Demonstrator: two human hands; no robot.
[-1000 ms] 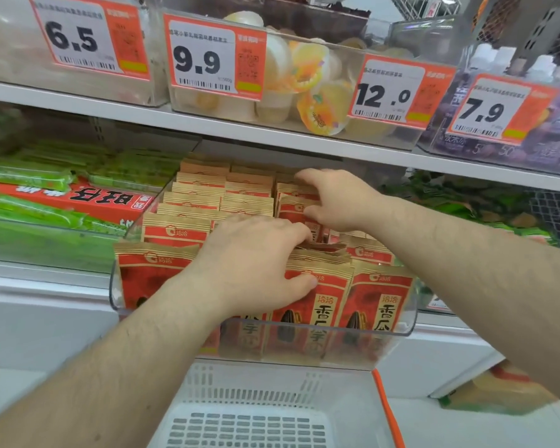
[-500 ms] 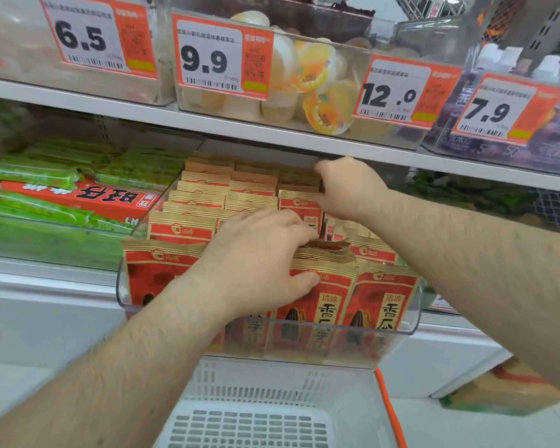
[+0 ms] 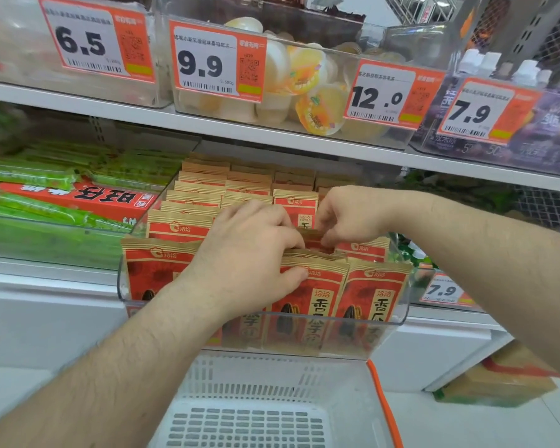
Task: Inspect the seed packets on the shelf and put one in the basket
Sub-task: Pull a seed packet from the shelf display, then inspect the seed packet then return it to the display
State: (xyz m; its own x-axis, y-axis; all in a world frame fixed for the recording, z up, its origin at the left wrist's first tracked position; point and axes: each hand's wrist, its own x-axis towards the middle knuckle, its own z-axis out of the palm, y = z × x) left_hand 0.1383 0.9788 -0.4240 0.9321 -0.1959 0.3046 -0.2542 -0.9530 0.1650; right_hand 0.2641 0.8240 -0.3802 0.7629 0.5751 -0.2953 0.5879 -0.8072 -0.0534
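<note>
Red-and-tan seed packets (image 3: 311, 299) stand in rows in clear bin (image 3: 401, 318) on shelf (image 3: 46, 282), above white basket (image 3: 272, 383). Left hand (image 3: 249, 253) same spot as 0.5 s ago, thumb and fingers pinching front-row packet top. Right hand (image 3: 346, 218) has come fwd from back rows, now close to left, fingers curled on a packet top mid-bin.
</note>
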